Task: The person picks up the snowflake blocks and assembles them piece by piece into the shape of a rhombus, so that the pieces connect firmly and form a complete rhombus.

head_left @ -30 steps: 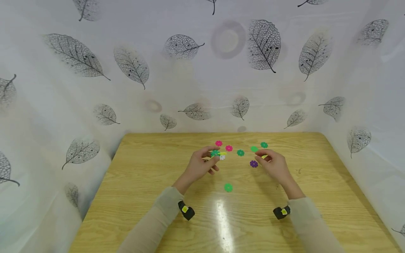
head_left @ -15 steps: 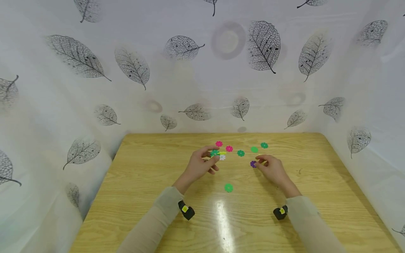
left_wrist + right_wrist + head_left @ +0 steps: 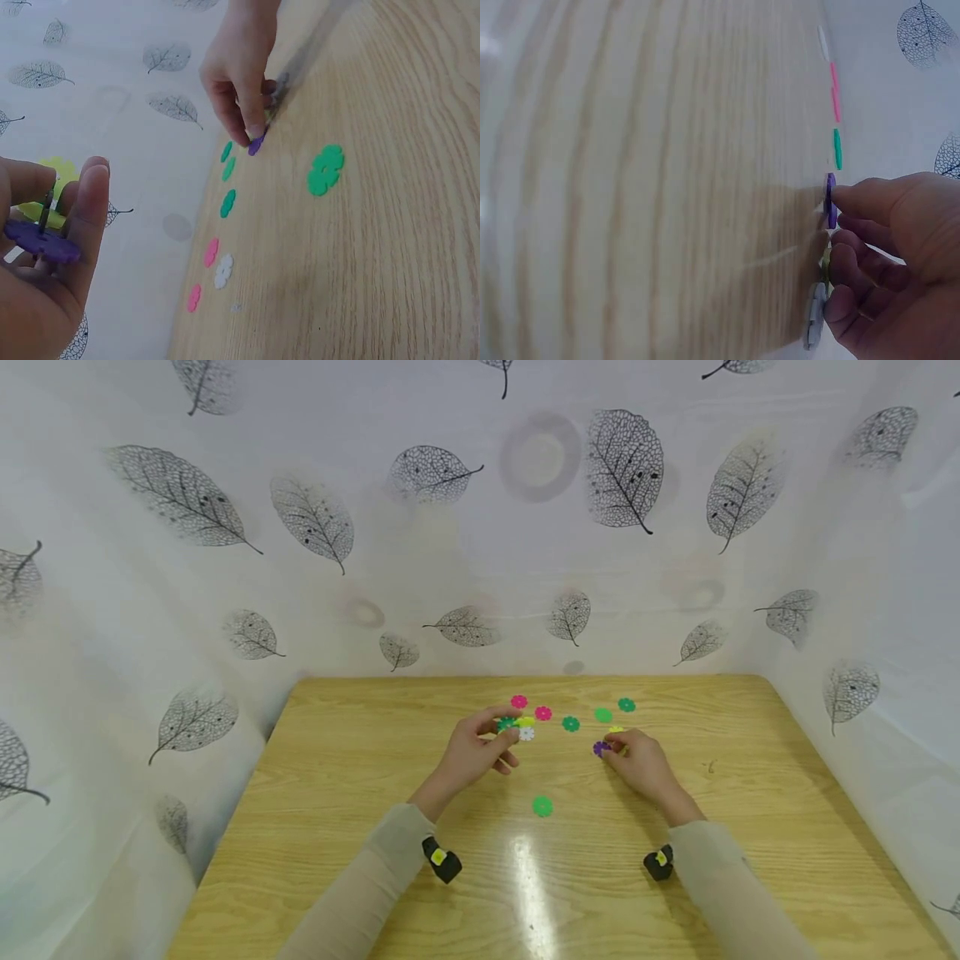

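In the head view my left hand [image 3: 472, 750] is raised over the table, gripping a small cluster of flower-shaped plastic discs. Green [image 3: 507, 724] and yellow [image 3: 527, 722] ones show there; from the left wrist, a purple disc [image 3: 41, 244] and a yellow disc [image 3: 45, 214] are visible between thumb and fingers. My right hand [image 3: 641, 767] is low on the table, its thumb and fingertips pinching the edge of a purple flower disc [image 3: 599, 749] that lies flat. Beside that hand a yellow disc [image 3: 616, 729] is partly covered, and a pale grey disc [image 3: 815, 315] lies under the fingers.
Toward the table's back lie pink discs [image 3: 519, 702], a white disc [image 3: 527, 734], dark green discs [image 3: 571, 724] and a light green disc [image 3: 603, 715]. Another light green disc [image 3: 542, 807] lies nearer the front. A leaf-patterned curtain [image 3: 480, 552] borders the wooden table [image 3: 337, 793].
My right hand has come down and slightly left from the yellow disc to the purple one and touches it. My left hand stays nearly in place, its cluster turned slightly.
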The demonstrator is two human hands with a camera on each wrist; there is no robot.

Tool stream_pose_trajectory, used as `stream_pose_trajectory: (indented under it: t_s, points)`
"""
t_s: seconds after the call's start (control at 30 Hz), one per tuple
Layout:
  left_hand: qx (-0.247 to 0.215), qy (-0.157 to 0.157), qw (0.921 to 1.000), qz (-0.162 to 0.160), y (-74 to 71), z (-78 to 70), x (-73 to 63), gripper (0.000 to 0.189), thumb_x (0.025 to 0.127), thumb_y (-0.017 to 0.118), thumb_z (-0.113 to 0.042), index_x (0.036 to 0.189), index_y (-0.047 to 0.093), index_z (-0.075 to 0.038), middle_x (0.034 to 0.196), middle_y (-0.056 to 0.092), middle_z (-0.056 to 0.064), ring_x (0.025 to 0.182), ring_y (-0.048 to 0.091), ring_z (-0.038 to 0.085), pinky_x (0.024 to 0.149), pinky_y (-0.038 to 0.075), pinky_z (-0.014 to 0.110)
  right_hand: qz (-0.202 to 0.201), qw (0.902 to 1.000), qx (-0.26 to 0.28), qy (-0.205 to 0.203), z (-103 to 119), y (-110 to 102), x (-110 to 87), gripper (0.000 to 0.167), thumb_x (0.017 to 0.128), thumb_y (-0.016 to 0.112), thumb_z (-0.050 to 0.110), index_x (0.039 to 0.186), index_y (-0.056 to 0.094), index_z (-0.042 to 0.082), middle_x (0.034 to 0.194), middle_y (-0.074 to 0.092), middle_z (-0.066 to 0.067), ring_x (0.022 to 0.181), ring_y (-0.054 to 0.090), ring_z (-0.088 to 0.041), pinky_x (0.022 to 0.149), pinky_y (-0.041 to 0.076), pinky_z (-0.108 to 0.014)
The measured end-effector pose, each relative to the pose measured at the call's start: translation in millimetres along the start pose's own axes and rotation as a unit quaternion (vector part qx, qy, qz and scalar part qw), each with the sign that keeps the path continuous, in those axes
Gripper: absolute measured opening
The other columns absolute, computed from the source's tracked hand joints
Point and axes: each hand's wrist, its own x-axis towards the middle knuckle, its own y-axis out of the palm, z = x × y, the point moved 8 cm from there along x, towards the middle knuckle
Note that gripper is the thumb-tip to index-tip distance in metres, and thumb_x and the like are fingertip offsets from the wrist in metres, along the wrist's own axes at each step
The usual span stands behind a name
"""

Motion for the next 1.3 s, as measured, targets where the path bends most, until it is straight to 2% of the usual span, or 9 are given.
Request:
stream_pose_trajectory:
  t_s: [0.1, 0.17, 0.43, 0.6, 0.77, 0.87, 0.97, 1.13, 1.3]
  points:
    - [0.000, -0.001, 1.0000, 0.000, -0.4, 1.3, 0.0, 0.034, 0.105, 0.065, -0.008, 0.139, 0.066, -0.011, 0.092, 0.069, 0.009, 0.066, 0.076, 0.018, 0.062, 0.067, 0.036, -0.001, 1.0000, -0.002, -0.002, 0.3, 0.8, 0.1, 0.030, 0.099, 0.071, 0.010, 0.121, 0.072, -0.009, 0.099, 0.069, -0.018, 0.077, 0.056, -0.020, 0.067, 0.046, -0.030]
    - [0.002, 0.000, 1.0000, -0.001, -0.8, 2.1, 0.1, 0.034, 0.105, 0.065, -0.009, 0.138, 0.066, -0.010, 0.093, 0.070, 0.010, 0.067, 0.076, 0.018, 0.061, 0.067, 0.036, -0.001, 1.0000, -0.002, 0.000, 0.1, 1.3, 0.3, 0.030, 0.099, 0.071, 0.011, 0.121, 0.072, -0.009, 0.099, 0.069, -0.018, 0.077, 0.056, -0.021, 0.068, 0.046, -0.031]
    - [0.009, -0.005, 0.9997, -0.024, -4.0, 3.2, 0.1, 0.031, 0.105, 0.066, -0.012, 0.136, 0.068, -0.010, 0.104, 0.072, 0.027, 0.080, 0.079, 0.039, 0.060, 0.066, 0.035, 0.003, 0.9998, 0.011, 0.016, -2.8, 1.8, 1.4, 0.028, 0.097, 0.074, 0.014, 0.116, 0.070, -0.005, 0.102, 0.070, -0.018, 0.080, 0.059, -0.021, 0.068, 0.048, -0.029]
    - [0.007, -0.011, 0.9994, -0.033, -5.8, 3.1, -0.1, 0.030, 0.105, 0.067, -0.014, 0.135, 0.069, -0.009, 0.102, 0.073, 0.026, 0.082, 0.080, 0.037, 0.061, 0.067, 0.037, 0.008, 0.9979, 0.052, 0.038, -7.9, 3.8, 0.5, 0.023, 0.098, 0.073, 0.012, 0.116, 0.066, -0.002, 0.102, 0.070, -0.016, 0.078, 0.059, -0.019, 0.064, 0.047, -0.025]
    - [0.006, -0.007, 0.9996, -0.028, -6.4, 1.8, -0.1, 0.031, 0.106, 0.066, -0.015, 0.135, 0.068, -0.006, 0.105, 0.072, 0.028, 0.081, 0.080, 0.034, 0.061, 0.067, 0.037, -0.006, 0.9956, 0.084, 0.041, -7.7, -1.2, -0.4, 0.021, 0.101, 0.069, 0.011, 0.118, 0.069, -0.001, 0.104, 0.072, -0.017, 0.092, 0.066, -0.026, 0.076, 0.053, -0.031]
    - [0.008, -0.004, 0.9995, -0.029, -7.5, 1.6, 0.0, 0.030, 0.106, 0.066, -0.014, 0.134, 0.069, -0.005, 0.103, 0.073, 0.025, 0.080, 0.080, 0.034, 0.061, 0.067, 0.036, -0.013, 0.9949, 0.095, 0.032, -3.7, -5.6, -0.7, 0.023, 0.102, 0.068, 0.012, 0.121, 0.071, -0.002, 0.108, 0.074, -0.019, 0.099, 0.068, -0.031, 0.083, 0.056, -0.037]
    - [0.010, -0.003, 0.9995, -0.029, -7.8, 1.9, 0.8, 0.029, 0.105, 0.066, -0.013, 0.133, 0.070, -0.005, 0.102, 0.073, 0.023, 0.079, 0.080, 0.031, 0.061, 0.067, 0.036, -0.013, 0.9943, 0.103, 0.026, 1.4, -8.4, -1.0, 0.025, 0.103, 0.066, 0.013, 0.124, 0.072, -0.001, 0.112, 0.075, -0.019, 0.104, 0.069, -0.032, 0.087, 0.058, -0.036]
    - [0.011, -0.006, 0.9996, -0.025, -6.9, 4.1, 2.4, 0.029, 0.105, 0.066, -0.013, 0.132, 0.070, -0.005, 0.108, 0.071, 0.033, 0.076, 0.080, 0.024, 0.061, 0.067, 0.035, -0.011, 0.9915, 0.129, 0.012, 14.6, -11.3, -0.9, 0.024, 0.104, 0.066, 0.014, 0.122, 0.073, -0.001, 0.111, 0.076, -0.019, 0.099, 0.072, -0.026, 0.079, 0.058, -0.022]
    - [0.018, -0.004, 0.9995, -0.025, -6.6, 4.8, 2.7, 0.028, 0.104, 0.067, -0.010, 0.131, 0.071, -0.003, 0.105, 0.074, 0.029, 0.075, 0.080, 0.022, 0.061, 0.067, 0.034, 0.005, 0.9830, 0.184, 0.003, 31.7, -13.1, -0.8, 0.022, 0.105, 0.066, 0.014, 0.119, 0.070, -0.002, 0.098, 0.072, -0.023, 0.076, 0.067, -0.024, 0.061, 0.054, -0.021]
